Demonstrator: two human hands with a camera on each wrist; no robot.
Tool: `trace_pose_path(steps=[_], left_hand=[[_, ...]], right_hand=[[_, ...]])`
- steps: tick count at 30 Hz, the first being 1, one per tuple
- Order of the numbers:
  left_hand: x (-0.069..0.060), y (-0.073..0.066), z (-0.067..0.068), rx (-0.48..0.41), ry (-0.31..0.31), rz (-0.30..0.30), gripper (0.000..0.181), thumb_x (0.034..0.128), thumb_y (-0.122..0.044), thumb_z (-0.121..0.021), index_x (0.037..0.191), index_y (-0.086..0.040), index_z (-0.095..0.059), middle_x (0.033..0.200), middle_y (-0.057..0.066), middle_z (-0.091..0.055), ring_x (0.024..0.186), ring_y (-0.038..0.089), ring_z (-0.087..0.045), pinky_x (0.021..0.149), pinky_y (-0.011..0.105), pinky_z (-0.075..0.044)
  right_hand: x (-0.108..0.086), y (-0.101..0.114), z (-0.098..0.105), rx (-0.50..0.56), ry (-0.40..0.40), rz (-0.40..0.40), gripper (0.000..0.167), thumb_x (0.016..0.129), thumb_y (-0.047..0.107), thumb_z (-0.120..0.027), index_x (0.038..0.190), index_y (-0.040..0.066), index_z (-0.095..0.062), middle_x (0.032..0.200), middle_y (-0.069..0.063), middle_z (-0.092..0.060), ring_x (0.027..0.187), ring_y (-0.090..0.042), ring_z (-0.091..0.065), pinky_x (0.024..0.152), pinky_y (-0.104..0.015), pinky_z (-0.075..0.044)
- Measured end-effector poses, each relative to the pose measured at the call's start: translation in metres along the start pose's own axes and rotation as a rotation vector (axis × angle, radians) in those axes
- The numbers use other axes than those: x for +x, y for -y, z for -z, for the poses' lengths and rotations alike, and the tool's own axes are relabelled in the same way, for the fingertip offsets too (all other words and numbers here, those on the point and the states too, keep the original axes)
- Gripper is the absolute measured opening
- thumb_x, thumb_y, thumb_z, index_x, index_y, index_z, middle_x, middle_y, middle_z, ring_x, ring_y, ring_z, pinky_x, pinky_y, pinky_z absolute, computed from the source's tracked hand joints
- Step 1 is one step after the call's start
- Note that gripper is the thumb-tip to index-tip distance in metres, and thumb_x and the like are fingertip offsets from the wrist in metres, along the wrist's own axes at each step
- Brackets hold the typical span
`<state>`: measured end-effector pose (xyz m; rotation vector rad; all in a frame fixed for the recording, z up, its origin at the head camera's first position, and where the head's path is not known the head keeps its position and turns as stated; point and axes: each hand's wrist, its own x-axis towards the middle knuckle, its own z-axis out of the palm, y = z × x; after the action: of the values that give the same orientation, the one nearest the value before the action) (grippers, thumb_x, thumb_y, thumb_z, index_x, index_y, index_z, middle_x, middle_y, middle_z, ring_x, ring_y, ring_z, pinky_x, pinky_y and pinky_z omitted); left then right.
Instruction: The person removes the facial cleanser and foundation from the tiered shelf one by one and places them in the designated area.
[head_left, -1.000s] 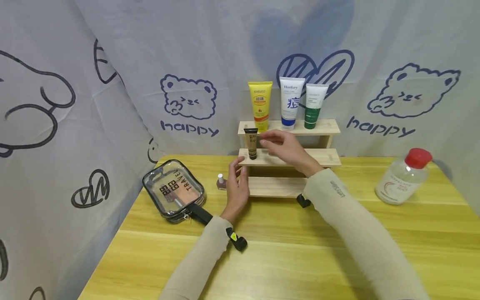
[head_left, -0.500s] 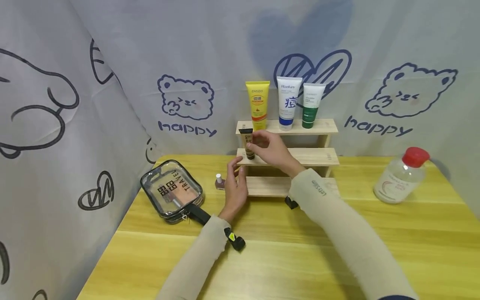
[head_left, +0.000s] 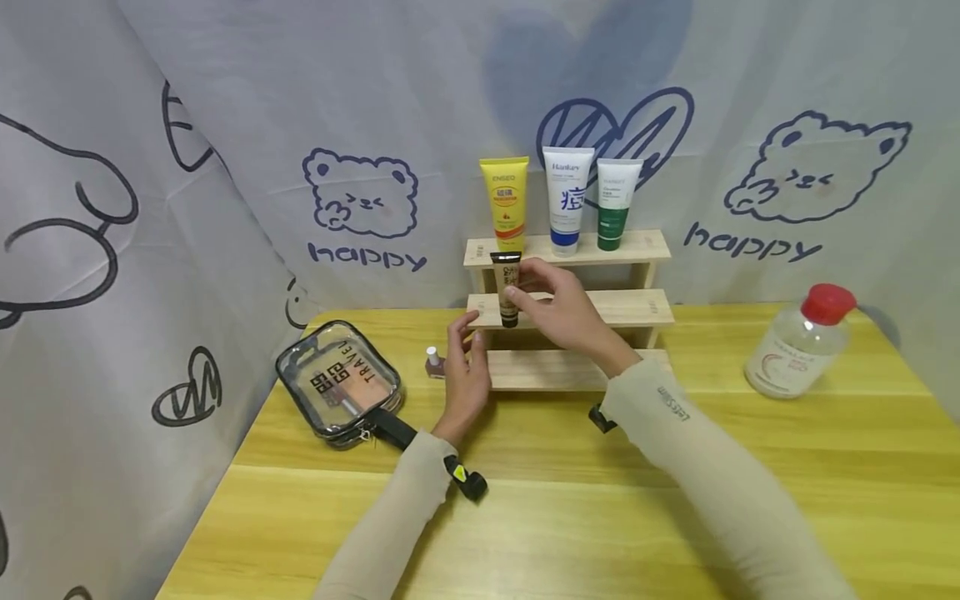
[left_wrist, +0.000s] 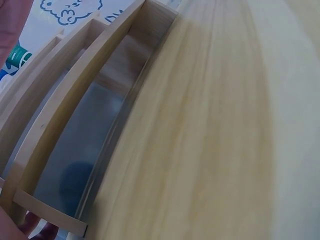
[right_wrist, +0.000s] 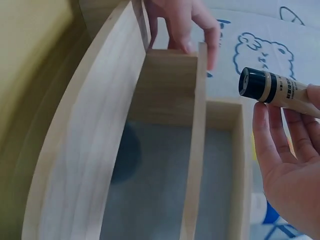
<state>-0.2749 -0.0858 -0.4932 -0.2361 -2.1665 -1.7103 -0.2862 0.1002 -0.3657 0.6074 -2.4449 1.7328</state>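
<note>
The right grip [head_left: 561, 312] pinches a tan tube [head_left: 506, 279], cap down, clear of the middle tier [head_left: 630, 307] near its left edge. The left grip [head_left: 467, 377] holds the left end of the wooden rack [head_left: 551, 371]. A bottle [head_left: 791, 358] stands near the rear right corner of the counter [head_left: 570, 508].
</note>
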Motion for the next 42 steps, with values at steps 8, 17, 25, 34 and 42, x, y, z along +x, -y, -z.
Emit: trace_pose_path(steps=[8,17,25,34,42], left_hand=[[0.0,0.0,0.002,-0.001,-0.004,0.01,0.038,0.1177,-0.013,-0.046,0.154,-0.022,-0.051,0.158,0.012,-0.057,0.134,0.036,-0.063,0.107,0.049,-0.052],[0.001,-0.001,0.0,-0.016,0.029,0.011,0.037,0.1174,-0.013,-0.046,0.153,-0.02,-0.051,0.156,0.014,-0.058,0.136,0.035,-0.062,0.108,0.052,-0.052],[0.002,0.001,0.006,0.017,0.035,-0.029,0.037,0.1163,-0.017,-0.046,0.153,-0.021,-0.051,0.147,0.018,-0.062,0.126,0.032,-0.064,0.096,0.038,-0.054],[0.002,-0.002,0.008,0.029,0.046,-0.012,0.037,0.1171,-0.018,-0.045,0.154,-0.022,-0.05,0.15,0.016,-0.061,0.129,0.033,-0.064,0.1,0.041,-0.054],[0.002,-0.005,0.008,-0.018,0.052,0.028,0.036,0.1173,-0.014,-0.047,0.153,-0.021,-0.051,0.155,0.014,-0.058,0.137,0.035,-0.061,0.109,0.051,-0.05]], right_hand=[[-0.028,-0.01,0.03,-0.005,-0.044,-0.067,0.034,0.11,0.02,-0.067,0.141,0.006,-0.065,0.133,-0.017,-0.072,0.126,-0.033,-0.07,0.099,-0.033,-0.061],[-0.064,-0.018,0.069,-0.106,-0.093,-0.112,0.038,0.112,0.023,-0.064,0.144,0.002,-0.061,0.142,-0.02,-0.067,0.135,-0.035,-0.065,0.103,-0.025,-0.059],[-0.091,-0.025,0.087,-0.194,-0.128,-0.12,0.04,0.113,0.025,-0.062,0.144,-0.001,-0.059,0.139,-0.023,-0.067,0.131,-0.037,-0.066,0.113,-0.053,-0.055],[-0.115,-0.039,0.109,-0.247,-0.208,-0.113,0.041,0.112,0.025,-0.065,0.142,-0.003,-0.062,0.13,-0.024,-0.072,0.106,0.01,-0.061,0.089,-0.001,-0.048],[-0.136,-0.057,0.125,-0.271,-0.251,-0.123,0.036,0.112,0.018,-0.064,0.137,-0.006,-0.062,0.123,-0.022,-0.07,0.1,0.015,-0.059,0.084,-0.003,-0.052]])
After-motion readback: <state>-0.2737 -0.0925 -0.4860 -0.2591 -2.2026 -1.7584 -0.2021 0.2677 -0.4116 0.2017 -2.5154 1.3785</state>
